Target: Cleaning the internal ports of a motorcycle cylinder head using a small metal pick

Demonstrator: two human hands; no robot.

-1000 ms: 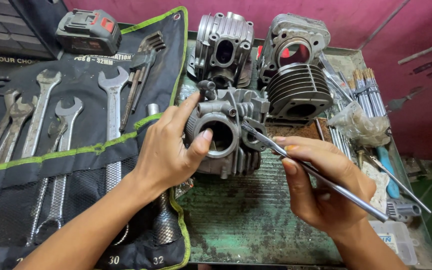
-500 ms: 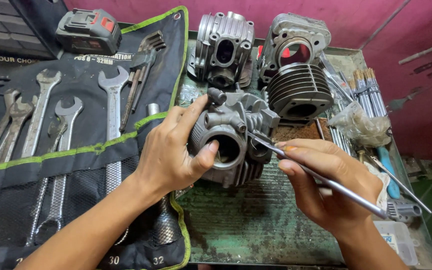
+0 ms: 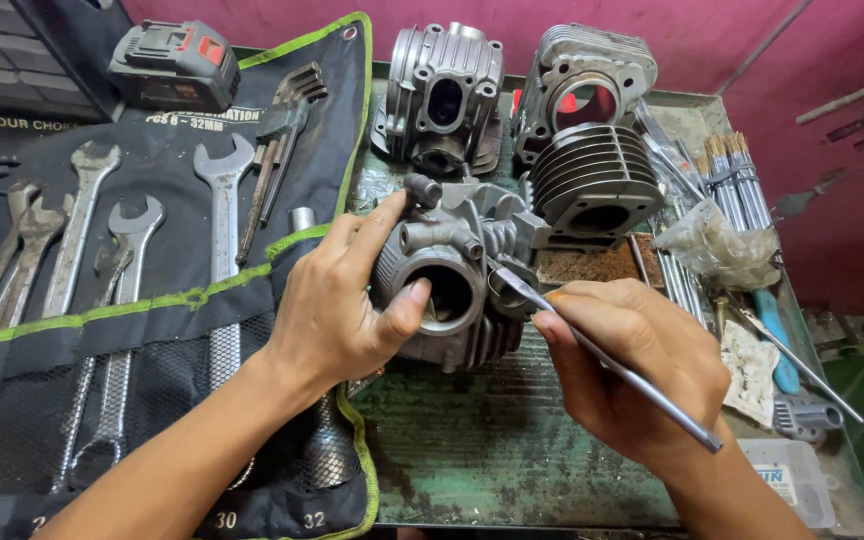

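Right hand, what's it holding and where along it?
The right hand pinches a thin grey metal rod near its front end, the tip at the finned grey metal cylinder head; the rest trails behind the hand.

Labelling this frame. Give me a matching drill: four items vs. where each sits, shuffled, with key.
1. cylinder head
2. metal rod
3. battery pack
4. spanners

A. far left corner, above the tool roll
B. pinched in the right hand
C. gripped by the left hand
D. tucked in the roll's pockets

Pairs: 1-C, 2-B, 3-A, 4-D
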